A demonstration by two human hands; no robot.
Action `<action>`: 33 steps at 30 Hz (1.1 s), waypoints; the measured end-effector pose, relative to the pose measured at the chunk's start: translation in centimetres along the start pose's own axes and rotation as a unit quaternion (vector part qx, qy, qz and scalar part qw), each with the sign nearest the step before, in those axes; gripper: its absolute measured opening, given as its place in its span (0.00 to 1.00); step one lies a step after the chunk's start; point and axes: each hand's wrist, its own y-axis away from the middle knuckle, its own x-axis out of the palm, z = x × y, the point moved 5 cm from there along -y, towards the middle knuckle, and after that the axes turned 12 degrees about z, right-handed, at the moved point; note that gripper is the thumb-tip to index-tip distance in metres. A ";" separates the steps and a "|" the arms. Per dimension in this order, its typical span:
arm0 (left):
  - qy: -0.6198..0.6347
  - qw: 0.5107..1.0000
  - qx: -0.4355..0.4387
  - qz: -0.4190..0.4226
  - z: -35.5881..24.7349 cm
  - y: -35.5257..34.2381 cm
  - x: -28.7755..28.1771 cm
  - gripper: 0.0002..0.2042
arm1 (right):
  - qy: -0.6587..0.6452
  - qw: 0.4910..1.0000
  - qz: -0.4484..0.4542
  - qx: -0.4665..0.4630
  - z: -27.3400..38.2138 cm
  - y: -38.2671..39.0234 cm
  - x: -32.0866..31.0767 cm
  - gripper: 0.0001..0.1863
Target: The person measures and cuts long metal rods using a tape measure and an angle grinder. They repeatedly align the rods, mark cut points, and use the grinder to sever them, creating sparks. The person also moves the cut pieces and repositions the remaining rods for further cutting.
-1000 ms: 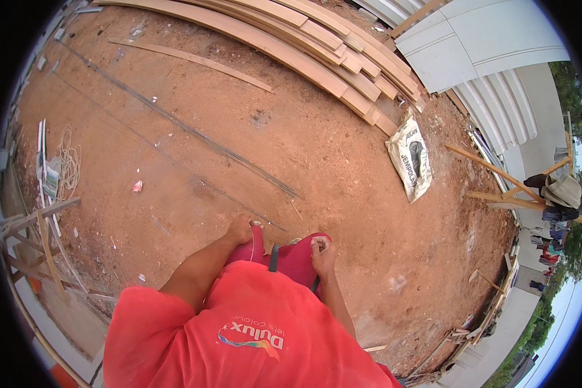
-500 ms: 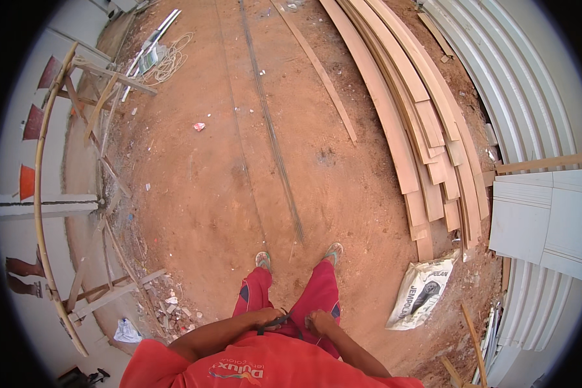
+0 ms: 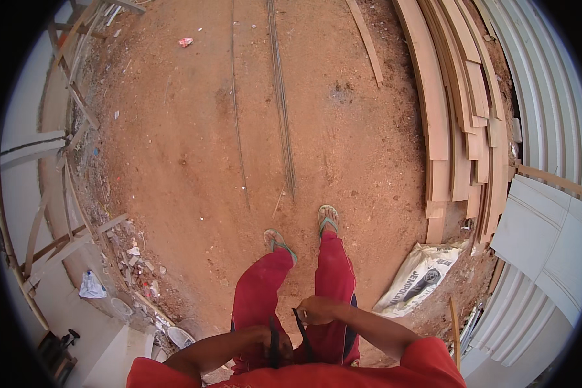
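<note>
At the waist of my red trousers [image 3: 258, 284], my right hand [image 3: 313, 310] pinches a black strap [image 3: 303, 333]. My left hand [image 3: 260, 339] is lower and to the left, closed at another length of black strap [image 3: 275, 343], its fingers partly in shadow. My feet, in green flip-flops [image 3: 328, 218], stand on reddish dirt, the left one farther back than the right. My red shirt [image 3: 427, 362] fills the bottom edge.
Long steel rods [image 3: 280, 97] lie ahead on the dirt. Stacked planks [image 3: 433, 129], a white printed sack [image 3: 407, 284] and corrugated panels [image 3: 543, 97] line the right. Wooden framing [image 3: 77, 97], rubble and a crumpled plastic bag [image 3: 94, 284] run along the left.
The view has turned, bringing the plank stack upright along the right. My feet have stepped forward. My right hand has risen with the strap, now visibly apart from my left hand.
</note>
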 end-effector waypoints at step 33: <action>-0.095 0.485 -0.006 -0.869 -2.6 8.3 -59.7 0.08 | 0.445 0.812 -0.330 0.183 -31.1 -19.4 -48.7 0.15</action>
